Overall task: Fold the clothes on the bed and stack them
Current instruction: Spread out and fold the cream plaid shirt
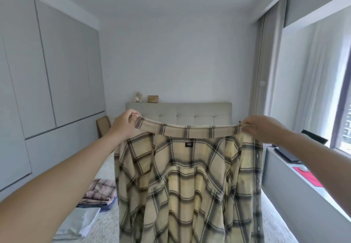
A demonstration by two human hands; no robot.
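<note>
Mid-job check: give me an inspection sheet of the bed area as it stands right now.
Surface: bed with pale textured cover, mostly hidden behind the raised shirt.
Job's things: plaid shirt held up by its collar, hanging open, not yet folded; folded clothes stack on the bed's left side; pale folded item lying in front of it.
Clutter: nothing seen on the visible bed.
Grippers: left hand pinches one collar end; right hand pinches the other.
Cables: nothing seen.
Surroundings: grey wardrobe left; padded headboard carrying a small teddy bear; curtained window right, a red item on its ledge.
</note>
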